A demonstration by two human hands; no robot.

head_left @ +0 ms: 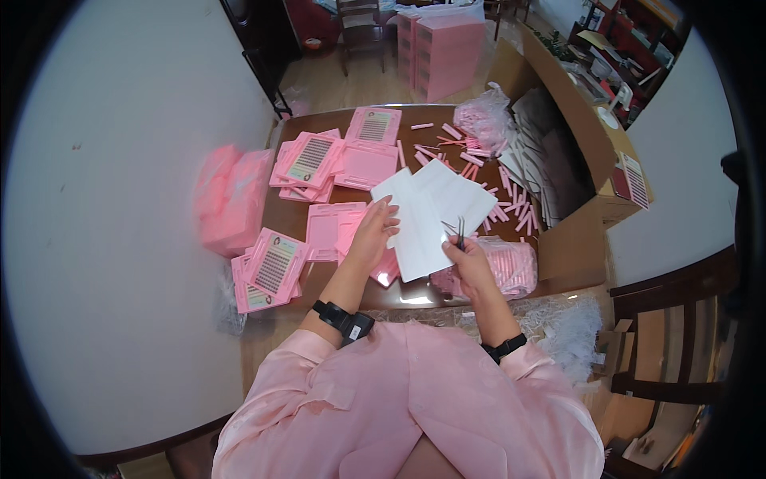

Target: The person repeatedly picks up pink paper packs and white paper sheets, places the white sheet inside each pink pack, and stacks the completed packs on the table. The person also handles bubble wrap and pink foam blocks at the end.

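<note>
My left hand (378, 231) grips the left edge of a smooth white sheet (420, 243), its fingers lying over the surface. A second white sheet (459, 194) spreads out at an angle behind it, to the right. In my closed right hand (472, 265) are dark tweezers (459, 235), their two thin prongs apart and pointing away from me over the sheet's lower right part. Under and left of the sheets lie flat pink cases (325, 231). A clear bag of pink pieces (511, 267) sits just right of my right hand.
Pink cases with printed cards (311, 160) are stacked at the left of the brown table (279, 215). Small pink tubes (523, 209) lie scattered at the right, near a bagged heap (483, 116). A tall open cardboard box (570, 239) borders the right side; pink drawer units (448, 60) stand beyond.
</note>
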